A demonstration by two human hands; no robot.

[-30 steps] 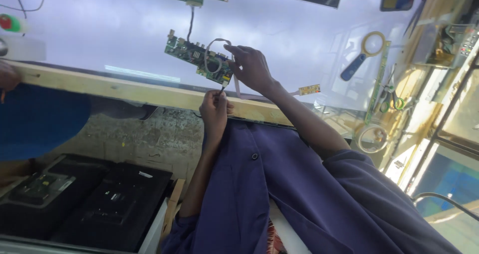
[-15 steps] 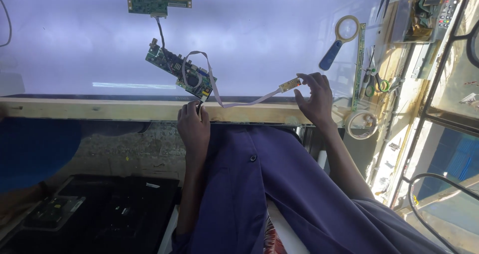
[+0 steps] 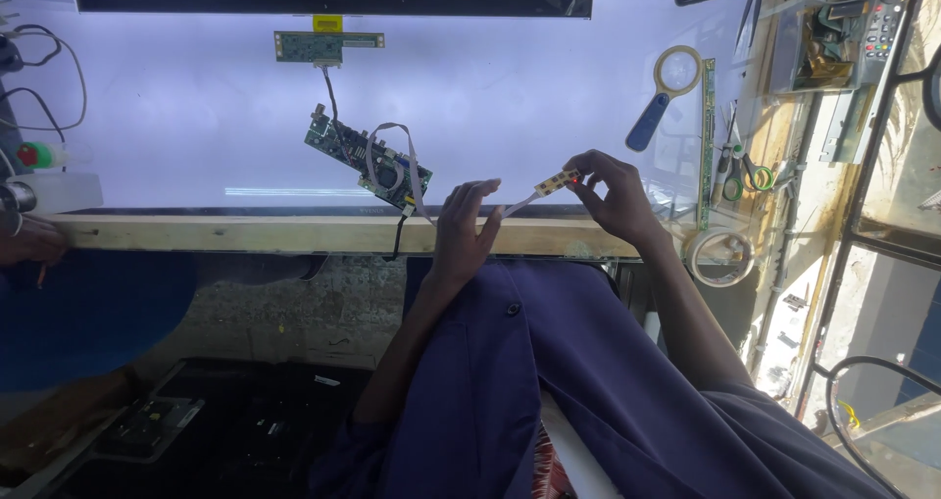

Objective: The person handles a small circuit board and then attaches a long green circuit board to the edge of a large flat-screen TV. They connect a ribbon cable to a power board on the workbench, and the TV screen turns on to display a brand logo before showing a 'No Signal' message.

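Note:
My right hand (image 3: 613, 195) pinches a small yellow button board (image 3: 557, 180) with a tiny red light, held just above the lit white panel (image 3: 196, 117). A thin white flat cable (image 3: 518, 205) runs from that board toward my left hand (image 3: 463, 229). The left hand rests over the wooden rail (image 3: 245, 234) with its fingers apart, touching or very near the cable. Left of it lies a green circuit board (image 3: 365, 158) with a grey ribbon looped over it. A wire links it to a narrow green board (image 3: 328, 45) higher up.
A blue-handled magnifying glass (image 3: 667, 87), scissors (image 3: 745, 177) and a tape roll (image 3: 720, 257) lie at the right. Another person's hand (image 3: 29, 244) and blue sleeve (image 3: 88, 313) are at the left. Black electronics (image 3: 167, 421) sit on the floor below.
My right hand left the green circuit board, went right, and took up the small yellow board. My left hand rose from the rail and spread its fingers.

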